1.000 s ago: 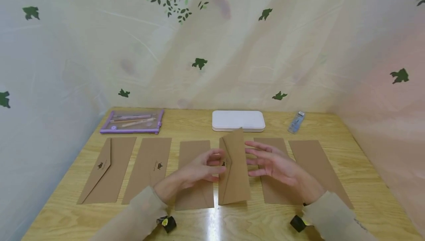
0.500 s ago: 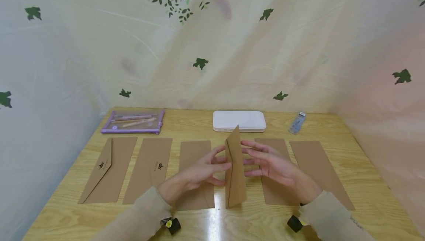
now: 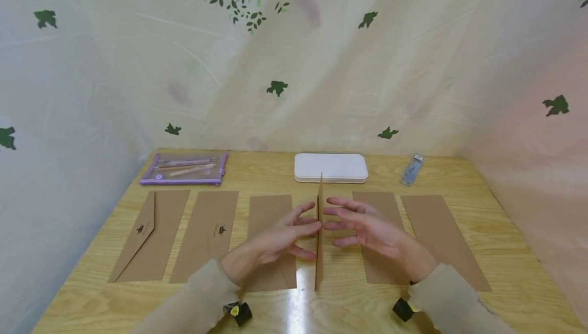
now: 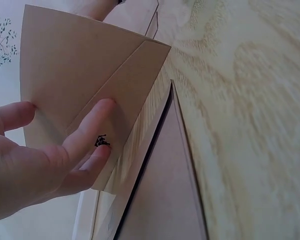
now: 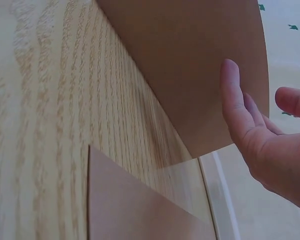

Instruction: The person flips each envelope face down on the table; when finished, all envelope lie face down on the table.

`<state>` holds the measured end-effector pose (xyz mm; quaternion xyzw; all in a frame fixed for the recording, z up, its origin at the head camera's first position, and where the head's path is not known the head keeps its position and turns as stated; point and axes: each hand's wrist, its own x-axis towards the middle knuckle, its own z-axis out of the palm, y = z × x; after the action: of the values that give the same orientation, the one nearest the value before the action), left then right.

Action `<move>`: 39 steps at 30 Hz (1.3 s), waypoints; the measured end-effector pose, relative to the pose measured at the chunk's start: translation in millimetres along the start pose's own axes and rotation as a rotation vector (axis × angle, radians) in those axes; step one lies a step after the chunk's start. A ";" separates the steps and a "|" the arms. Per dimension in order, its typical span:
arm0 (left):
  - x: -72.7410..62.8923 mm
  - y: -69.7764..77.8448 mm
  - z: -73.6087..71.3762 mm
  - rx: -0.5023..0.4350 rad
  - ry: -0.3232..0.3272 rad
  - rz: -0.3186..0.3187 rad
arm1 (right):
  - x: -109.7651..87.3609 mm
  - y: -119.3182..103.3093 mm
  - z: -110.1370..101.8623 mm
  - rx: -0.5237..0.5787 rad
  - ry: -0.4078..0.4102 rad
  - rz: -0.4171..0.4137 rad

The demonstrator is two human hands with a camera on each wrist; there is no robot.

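Note:
A brown paper envelope (image 3: 319,262) stands upright on its long edge at the middle of the table, seen nearly edge-on from the head. On its flap side is my left hand (image 3: 282,237), fingers spread and fingertips against the paper. My right hand (image 3: 372,229) faces the plain side with loosely extended fingers, tips close to the surface. In the left wrist view, fingertips meet the envelope (image 4: 85,55) around its pointed flap and small dark crown print. From the right wrist, the envelope's blank face (image 5: 190,75) leans over the wood.
Several flat brown envelopes lie in a row, including a flap-up one (image 3: 165,237) at far left and a plain one (image 3: 441,232) at far right. Behind them are a purple-edged pencil pouch (image 3: 184,168), a white case (image 3: 331,165) and a small blue packet (image 3: 411,170).
The envelope has turned from showing its flap face at an angle to standing nearly edge-on. My left hand has shifted right, and the right hand slightly left.

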<state>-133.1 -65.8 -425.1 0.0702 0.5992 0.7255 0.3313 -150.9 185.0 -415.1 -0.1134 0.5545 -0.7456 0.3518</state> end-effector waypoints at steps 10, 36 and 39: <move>-2.6 -1.7 -5.2 -0.063 -0.010 0.020 | 5.3 3.9 0.7 -0.039 0.010 0.013; -6.4 -7.5 -15.6 -0.103 0.013 0.021 | 3.4 10.6 -4.2 -0.214 0.033 0.002; -5.4 -9.6 -16.4 -0.137 0.016 0.033 | 2.1 10.0 -5.4 -0.236 0.035 -0.012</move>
<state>-133.3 -81.7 -436.7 0.0515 0.5496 0.7707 0.3184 -151.5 186.3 -426.5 -0.1441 0.6437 -0.6791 0.3220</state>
